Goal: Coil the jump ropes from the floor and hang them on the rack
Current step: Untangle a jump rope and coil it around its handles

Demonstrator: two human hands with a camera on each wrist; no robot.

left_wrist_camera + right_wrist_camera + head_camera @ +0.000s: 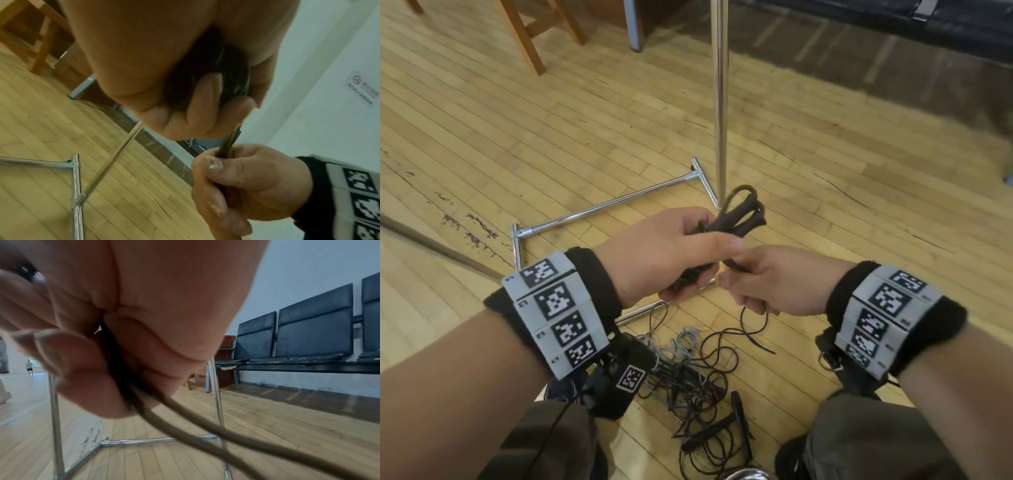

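**Both hands working one dark rope above the rack base**

The left hand (667,250) is gripping a coiled bundle (739,214) of dark rope, fingers and thumb curled round it; the loops and handle ends are sticking out past the knuckles toward the rack's pole (720,102); the bundle is sitting in the air over the rack base (606,205), not touching it. The right hand (774,281) is lying just beside the left, thumbs nearly meeting; it is clenching the loose cord (751,327) of that rope, which is running from the bundle through the fist and trailing down to the floor (517,120). In the left wrist view the cord (228,142) is stretching taut between the two fists; in the right wrist view two strands (185,431) are leaving the curled fingers (82,369).

Below the hands, between the person's knees, a tangle (695,383) of dark and grey ropes is lying on the wood floor, with dark handles (739,418) among the cords; the tangle is lying by the near bar of the base. A wooden chair (534,31) and a dark bench (308,331) are standing well apart, beyond the rack.
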